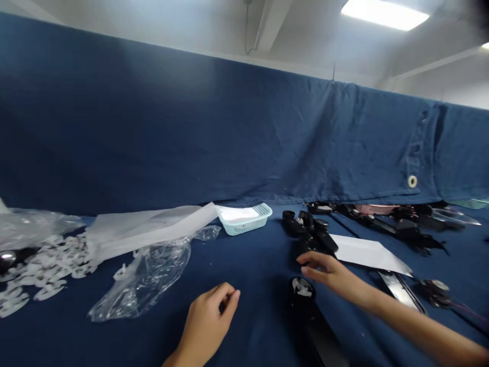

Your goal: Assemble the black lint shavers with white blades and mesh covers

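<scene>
My left hand (208,323) hovers over the blue cloth at the front middle. Its fingers are curled, with thumb and index tips close together, and nothing shows between them. My right hand (324,270) reaches in from the right with thumb and fingers slightly apart and nothing visible in them. Just below its fingertips lies a long black part (315,326) with a round end holding a whitish insert (301,287). Beyond that hand is a cluster of similar black parts (307,229); I cannot tell whether the fingers touch them.
A light-blue plastic basket (248,226) stands at the back, with white sheeting (145,229) beside it. Clear plastic bags (147,280) and a heap of white clips (49,260) are at left. White paper (369,253) and more black parts (405,229) lie right. A blue curtain (191,132) hangs behind.
</scene>
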`<state>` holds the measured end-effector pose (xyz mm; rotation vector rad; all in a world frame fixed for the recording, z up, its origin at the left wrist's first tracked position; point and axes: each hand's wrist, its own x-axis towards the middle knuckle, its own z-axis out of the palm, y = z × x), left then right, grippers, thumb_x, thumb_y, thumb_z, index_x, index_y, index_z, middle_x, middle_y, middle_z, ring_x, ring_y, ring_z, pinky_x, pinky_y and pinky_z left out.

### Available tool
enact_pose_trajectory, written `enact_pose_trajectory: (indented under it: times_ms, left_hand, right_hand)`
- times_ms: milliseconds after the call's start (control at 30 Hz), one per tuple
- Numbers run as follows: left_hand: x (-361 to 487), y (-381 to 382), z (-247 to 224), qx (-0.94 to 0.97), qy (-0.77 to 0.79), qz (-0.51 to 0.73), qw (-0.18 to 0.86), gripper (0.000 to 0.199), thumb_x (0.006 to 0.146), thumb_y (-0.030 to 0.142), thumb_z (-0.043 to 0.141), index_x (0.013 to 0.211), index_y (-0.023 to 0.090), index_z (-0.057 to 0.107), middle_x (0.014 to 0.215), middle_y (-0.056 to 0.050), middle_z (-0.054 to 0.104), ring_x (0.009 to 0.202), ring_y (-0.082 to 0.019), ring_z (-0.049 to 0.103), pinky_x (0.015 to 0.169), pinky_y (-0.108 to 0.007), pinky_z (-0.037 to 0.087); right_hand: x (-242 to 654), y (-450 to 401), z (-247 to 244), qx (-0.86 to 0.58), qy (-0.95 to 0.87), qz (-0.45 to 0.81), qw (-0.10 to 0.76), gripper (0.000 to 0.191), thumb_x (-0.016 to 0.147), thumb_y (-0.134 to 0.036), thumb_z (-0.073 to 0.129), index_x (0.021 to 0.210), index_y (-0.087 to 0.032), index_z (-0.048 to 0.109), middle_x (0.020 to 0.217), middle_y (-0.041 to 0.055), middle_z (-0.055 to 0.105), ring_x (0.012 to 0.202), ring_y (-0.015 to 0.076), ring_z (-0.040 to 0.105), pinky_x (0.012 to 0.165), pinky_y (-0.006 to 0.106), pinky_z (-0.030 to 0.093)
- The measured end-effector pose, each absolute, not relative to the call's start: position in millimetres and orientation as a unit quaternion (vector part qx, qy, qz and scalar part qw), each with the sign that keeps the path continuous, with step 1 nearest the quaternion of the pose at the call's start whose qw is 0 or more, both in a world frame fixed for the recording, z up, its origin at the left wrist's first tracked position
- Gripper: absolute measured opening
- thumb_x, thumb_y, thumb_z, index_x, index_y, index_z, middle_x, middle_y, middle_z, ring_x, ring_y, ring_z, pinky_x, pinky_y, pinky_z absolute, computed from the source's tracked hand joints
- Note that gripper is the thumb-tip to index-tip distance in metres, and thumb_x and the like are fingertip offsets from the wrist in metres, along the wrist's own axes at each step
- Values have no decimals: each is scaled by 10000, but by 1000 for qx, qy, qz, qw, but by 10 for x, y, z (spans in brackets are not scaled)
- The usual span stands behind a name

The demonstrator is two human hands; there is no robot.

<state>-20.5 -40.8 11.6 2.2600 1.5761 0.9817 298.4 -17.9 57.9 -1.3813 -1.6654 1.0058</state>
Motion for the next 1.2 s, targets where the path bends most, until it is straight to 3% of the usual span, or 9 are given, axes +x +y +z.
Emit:
enact_pose_trajectory:
  times_ms: [133,233,333,467,633,833,1000,1200]
  left_hand:
    - [-208,-366,84,770,530,333,122,325,955,432,444,735,233,577,600,46,556,536,-115,532,551,-203,380]
    - [-224,-330,50,768,533,332,122,333,943,451,451,728,234,582,572,53,540,506,-108,518,527,-191,382]
    - [-240,-315,23,765,539,332,114,334,928,467,467,722,236,591,549,60,524,486,-102,510,515,-179,393]
    - [-246,-312,25,761,542,337,118,319,919,467,480,740,240,616,549,62,547,480,-98,524,501,-167,405]
    - [-233,-296,11,765,544,321,124,326,918,472,481,730,240,610,547,63,553,470,-97,523,484,-166,406]
    - [-227,-295,-11,772,531,324,132,292,918,449,502,738,245,608,566,68,584,471,-92,545,484,-158,422]
    - [-227,-307,3,779,516,333,128,277,917,427,509,732,245,605,554,70,585,454,-86,547,462,-146,422]
    - [-230,-307,21,777,525,321,136,290,916,448,513,731,245,607,544,69,568,452,-88,540,450,-144,416]
  right_hand:
    - [2929,-355,333,-541,-530,512,405,416,837,-526,654,1154,-258,664,1203,76,667,1142,292,581,918,416,453]
    - [2850,-331,294,-488,-479,575,449,447,872,-516,611,1238,-260,595,1259,76,650,1206,260,565,1009,403,413]
    - [2776,-258,284,-426,-450,617,485,453,866,-466,634,1252,-237,571,1258,88,654,1170,238,599,1005,374,417]
    - [2723,-218,212,-375,-427,663,487,418,791,-330,745,1169,-201,623,1138,105,704,1028,240,662,858,344,476]
    - [2741,-187,89,-351,-404,682,499,398,710,-179,794,1086,-217,669,1035,45,729,927,195,681,815,292,475]
    - [2742,-152,66,-343,-392,692,500,406,694,-172,811,1074,-236,684,1008,19,727,894,179,685,780,268,475]
    - [2744,-161,99,-329,-395,706,488,369,760,-281,769,1111,-204,683,1040,68,720,919,200,671,775,286,476]
    - [2755,-176,94,-352,-406,694,480,399,702,-187,815,1079,-245,698,1028,29,716,929,184,661,779,265,457]
